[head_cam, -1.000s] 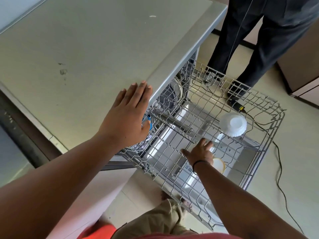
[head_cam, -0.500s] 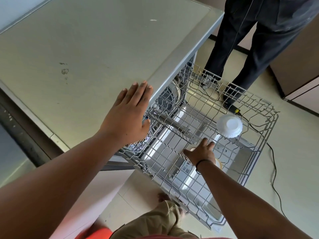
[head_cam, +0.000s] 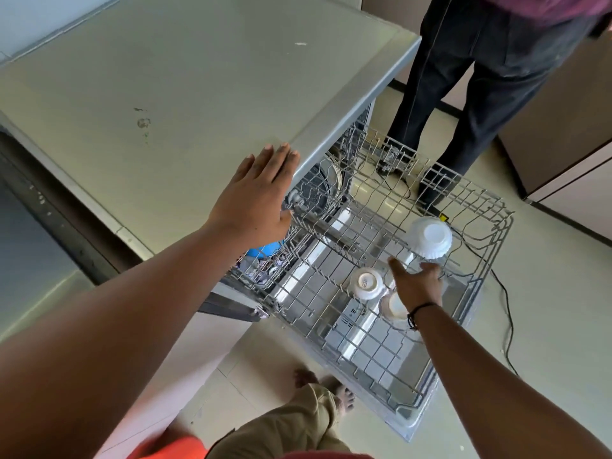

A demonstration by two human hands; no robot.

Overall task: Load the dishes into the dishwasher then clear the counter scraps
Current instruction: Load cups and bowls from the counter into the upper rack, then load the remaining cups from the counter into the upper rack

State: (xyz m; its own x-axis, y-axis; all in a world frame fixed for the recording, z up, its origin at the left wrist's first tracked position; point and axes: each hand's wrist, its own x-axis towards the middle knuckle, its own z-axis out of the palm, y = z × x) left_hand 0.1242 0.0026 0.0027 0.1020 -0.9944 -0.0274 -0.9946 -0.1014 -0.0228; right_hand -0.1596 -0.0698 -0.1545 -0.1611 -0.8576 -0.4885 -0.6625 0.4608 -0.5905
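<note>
Two bare forearms reach out over the pulled-out grey wire dishwasher rack (head_cam: 381, 293), which serves as the landmark. Nearest, below the rack's near corner, a bent knee in khaki cloth and bare toes show on the pale floor; the rest of that leg is cut off by the frame's bottom edge. The right hand (head_cam: 418, 284) hovers over the middle of the rack with fingers loosely spread and holding nothing; a dark band circles its wrist. Just left of that hand a small white cup (head_cam: 366, 283) sits upside down in the rack, and a second pale cup (head_cam: 394, 306) is partly hidden under the wrist. Beyond the hand, toward the rack's far side, a white fluted bowl (head_cam: 430, 237) rests upside down. The left hand (head_cam: 256, 197) lies flat on the grey countertop (head_cam: 165, 94) at the rack's left, fingers straight and close together. Under it a blue object (head_cam: 265, 250) inside the machine is mostly hidden. Past the rack stand a second person's dark trousers (head_cam: 480, 77), cut off above.
</note>
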